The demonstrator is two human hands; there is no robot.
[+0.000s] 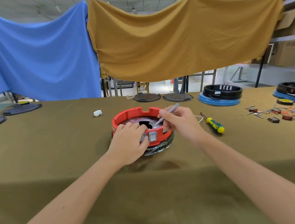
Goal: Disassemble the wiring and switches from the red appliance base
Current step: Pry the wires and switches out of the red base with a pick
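The red appliance base (pixel 126 115) lies upturned in the middle of the table, a dark plate with a hole inside its rim. Two grey rocker switches (pixel 152 136) sit in its near wall. My left hand (pixel 129 143) rests over the near rim, fingers reaching inside and thumb pressing beside the left switch, which it partly hides. My right hand (pixel 179 121) grips a grey tool (pixel 168 113) like a pen, its tip pointed down inside the base behind the switches. No wiring inside the base is visible.
A yellow-green screwdriver (pixel 213 123) lies right of the base. Loose wires and removed switches (pixel 274 113) are scattered further right. Blue-black bases (pixel 219 95) and dark round plates (pixel 146 97) line the far edge. A white wad (pixel 97 113) sits left.
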